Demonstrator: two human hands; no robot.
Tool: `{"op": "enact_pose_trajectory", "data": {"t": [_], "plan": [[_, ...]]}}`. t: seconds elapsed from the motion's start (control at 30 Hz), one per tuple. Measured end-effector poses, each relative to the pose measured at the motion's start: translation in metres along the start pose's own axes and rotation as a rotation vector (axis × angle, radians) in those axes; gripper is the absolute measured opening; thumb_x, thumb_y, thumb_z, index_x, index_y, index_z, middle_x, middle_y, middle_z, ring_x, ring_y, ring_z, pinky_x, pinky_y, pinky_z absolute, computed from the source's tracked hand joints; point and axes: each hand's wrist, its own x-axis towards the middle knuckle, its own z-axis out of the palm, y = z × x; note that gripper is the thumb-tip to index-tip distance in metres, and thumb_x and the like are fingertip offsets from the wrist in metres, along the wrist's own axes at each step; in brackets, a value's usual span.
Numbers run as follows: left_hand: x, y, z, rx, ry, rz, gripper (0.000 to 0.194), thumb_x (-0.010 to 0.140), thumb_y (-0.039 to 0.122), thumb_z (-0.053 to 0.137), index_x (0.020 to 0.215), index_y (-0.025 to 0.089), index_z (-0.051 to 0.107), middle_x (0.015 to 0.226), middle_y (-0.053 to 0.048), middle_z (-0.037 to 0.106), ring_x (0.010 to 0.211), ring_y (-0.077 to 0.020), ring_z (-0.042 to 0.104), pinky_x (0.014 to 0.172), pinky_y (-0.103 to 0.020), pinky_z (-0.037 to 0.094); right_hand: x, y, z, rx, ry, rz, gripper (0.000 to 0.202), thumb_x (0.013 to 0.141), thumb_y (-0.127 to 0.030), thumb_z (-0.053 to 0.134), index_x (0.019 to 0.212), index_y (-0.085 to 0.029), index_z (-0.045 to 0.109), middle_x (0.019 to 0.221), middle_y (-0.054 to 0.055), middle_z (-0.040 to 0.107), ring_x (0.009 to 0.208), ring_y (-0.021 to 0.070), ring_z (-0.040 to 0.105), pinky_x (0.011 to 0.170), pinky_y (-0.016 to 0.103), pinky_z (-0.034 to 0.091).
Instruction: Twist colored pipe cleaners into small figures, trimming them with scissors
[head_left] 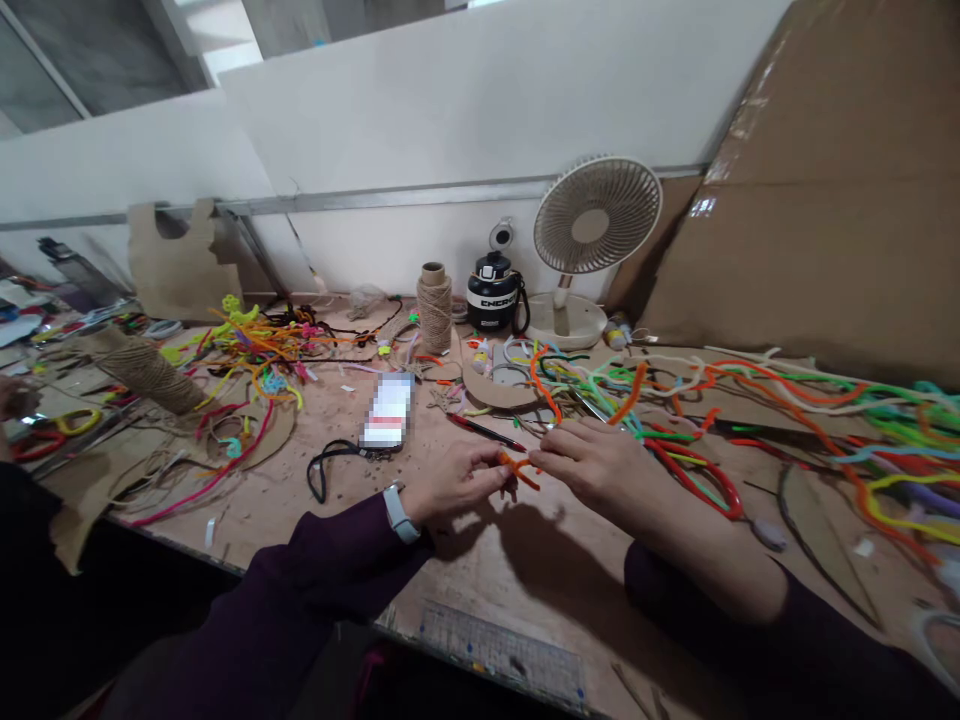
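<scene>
A small bent piece of orange pipe cleaner is held between my two hands above the tabletop. My left hand, with a pale watch strap at the wrist, pinches its left part between thumb and fingers. Reaching in from the right, my right hand has its fingertips closed on the other side of the piece. A thicker orange length rises behind my right hand; whether it joins the held piece I cannot tell. Just beyond my hands lies a red and black pen.
A phone, twine spool, black bottle and fan stand or lie beyond. Tangled pipe cleaners cover the right side. A ruler lies along the front edge. Another person's hand shows far left, near scissors.
</scene>
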Motion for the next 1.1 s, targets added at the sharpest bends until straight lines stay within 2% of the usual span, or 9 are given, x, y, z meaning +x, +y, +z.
{"op": "enact_pose_trajectory", "data": {"t": [0.13, 0.33, 0.57, 0.73, 1.1], "plan": [[0.001, 0.001, 0.000, -0.028, -0.017, 0.014, 0.038, 0.095, 0.040, 0.043, 0.084, 0.012, 0.065, 0.083, -0.006, 0.067, 0.077, -0.0141, 0.060, 0.074, -0.023, 0.045, 0.000, -0.001, 0.000, -0.002, 0.007, -0.002, 0.027, 0.093, -0.009, 0.044, 0.088, -0.018, 0.068, 0.078, 0.005, 0.065, 0.074, 0.0176, 0.056, 0.067, 0.029, 0.039], [0.004, 0.002, 0.007, -0.025, -0.005, 0.019, 0.049, 0.095, 0.050, 0.039, 0.079, 0.011, 0.064, 0.074, -0.007, 0.066, 0.069, -0.0129, 0.059, 0.068, -0.023, 0.045, 0.002, -0.003, 0.000, 0.037, -0.004, -0.014, 0.024, 0.094, -0.013, 0.045, 0.089, -0.018, 0.069, 0.079, 0.005, 0.065, 0.073, 0.0177, 0.056, 0.066, 0.029, 0.039], [0.004, 0.004, 0.008, -0.074, -0.003, 0.027, 0.047, 0.094, 0.049, 0.041, 0.080, 0.011, 0.064, 0.076, -0.008, 0.067, 0.071, -0.0139, 0.061, 0.069, -0.024, 0.047, -0.001, 0.001, 0.001, 0.006, 0.005, 0.009, 0.027, 0.094, -0.011, 0.043, 0.086, -0.017, 0.068, 0.077, 0.005, 0.064, 0.073, 0.0185, 0.055, 0.067, 0.030, 0.038], [0.000, 0.000, 0.003, -0.086, -0.009, 0.030, 0.053, 0.099, 0.043, 0.027, 0.080, 0.011, 0.064, 0.081, -0.009, 0.067, 0.078, -0.0160, 0.061, 0.079, -0.028, 0.046, -0.002, 0.003, 0.000, -0.002, -0.014, 0.006, 0.027, 0.094, -0.010, 0.042, 0.087, -0.016, 0.067, 0.077, 0.006, 0.063, 0.073, 0.0194, 0.054, 0.067, 0.030, 0.037], [-0.002, -0.003, 0.005, -0.126, -0.019, 0.021, 0.041, 0.097, 0.041, 0.038, 0.087, 0.011, 0.064, 0.081, -0.008, 0.067, 0.077, -0.0162, 0.062, 0.077, -0.027, 0.047, -0.001, 0.003, -0.001, 0.011, -0.006, -0.004, 0.024, 0.092, -0.009, 0.046, 0.087, -0.017, 0.068, 0.076, 0.004, 0.062, 0.071, 0.0182, 0.053, 0.064, 0.029, 0.036]]}}
